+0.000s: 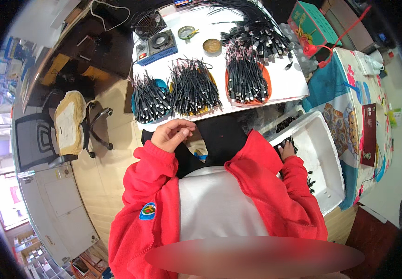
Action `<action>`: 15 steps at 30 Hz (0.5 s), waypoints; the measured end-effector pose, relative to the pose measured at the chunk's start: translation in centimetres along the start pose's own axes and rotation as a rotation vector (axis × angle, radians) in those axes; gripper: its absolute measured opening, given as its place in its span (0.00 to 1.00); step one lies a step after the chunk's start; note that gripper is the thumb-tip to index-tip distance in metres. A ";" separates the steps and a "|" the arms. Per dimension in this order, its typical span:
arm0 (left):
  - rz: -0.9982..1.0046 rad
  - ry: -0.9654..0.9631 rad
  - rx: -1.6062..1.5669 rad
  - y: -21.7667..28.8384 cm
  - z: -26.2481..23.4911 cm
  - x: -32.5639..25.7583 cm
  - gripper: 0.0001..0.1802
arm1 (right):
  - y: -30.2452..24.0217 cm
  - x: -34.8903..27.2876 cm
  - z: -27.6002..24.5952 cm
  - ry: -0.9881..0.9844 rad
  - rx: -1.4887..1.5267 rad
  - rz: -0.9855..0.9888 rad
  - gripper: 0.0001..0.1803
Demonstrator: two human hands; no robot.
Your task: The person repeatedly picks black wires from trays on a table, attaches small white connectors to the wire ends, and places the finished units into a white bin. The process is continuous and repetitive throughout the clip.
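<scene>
My left hand (175, 135) is raised in front of the table edge, its fingers loosely bent with the thumb close by, and nothing shows in it. Down at the right, my right hand (287, 149) reaches to the near-left rim of a white foam box (332, 156). Its fingers bend over dark cable pieces (295, 145), partly hidden by the hand. Ahead on the white table (228, 108) lie bundles of short black cables with light plugs: one in a blue tray (163, 85), one in a yellow tray (202, 111), one in an orange tray (267, 83).
A loose pile of black cables (261, 39) covers the table's far right. Behind the trays sit a small blue fan device (159, 49), a round tin (212, 47) and a small dish (187, 32). An office chair (68, 125) stands left; a cloth-covered table (345, 111) stands right.
</scene>
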State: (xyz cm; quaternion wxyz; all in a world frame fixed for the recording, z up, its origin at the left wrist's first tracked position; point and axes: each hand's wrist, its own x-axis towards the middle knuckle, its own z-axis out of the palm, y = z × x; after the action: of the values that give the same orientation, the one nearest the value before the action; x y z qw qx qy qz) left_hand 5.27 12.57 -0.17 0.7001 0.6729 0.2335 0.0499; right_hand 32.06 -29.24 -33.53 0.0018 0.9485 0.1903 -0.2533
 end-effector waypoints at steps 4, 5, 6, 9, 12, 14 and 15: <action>0.153 0.385 0.441 -0.3 -3.3 0.1 0.08 | -0.2 -1.5 -6.5 -0.008 0.102 -0.091 0.24; 0.198 0.524 0.610 -0.4 -4.3 0.1 0.08 | -0.9 -2.6 -8.8 0.007 0.128 -0.168 0.24; 0.240 0.661 0.774 -0.3 -5.4 0.2 0.07 | -2.2 -3.5 -11.0 -0.080 0.261 -0.103 0.23; 0.211 0.817 0.986 0.2 -8.4 2.0 0.06 | -7.2 -6.9 -17.5 -0.176 0.581 -0.161 0.19; 0.083 0.838 1.062 0.5 -9.5 4.8 0.08 | -12.8 -9.0 -22.7 -0.141 0.444 -0.296 0.18; 0.076 0.815 1.134 0.5 -9.2 6.9 0.11 | -16.2 -9.9 -25.2 -0.150 0.403 -0.362 0.18; 0.050 0.817 1.188 0.5 -9.0 7.9 0.12 | -17.5 -10.4 -26.1 -0.110 0.371 -0.441 0.17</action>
State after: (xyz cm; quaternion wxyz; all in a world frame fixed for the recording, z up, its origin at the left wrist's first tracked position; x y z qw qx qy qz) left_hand 8.83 23.90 -1.59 0.0713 0.8728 0.4488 0.1781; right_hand 29.99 -14.13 -4.14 -0.2164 0.8532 0.3421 -0.3290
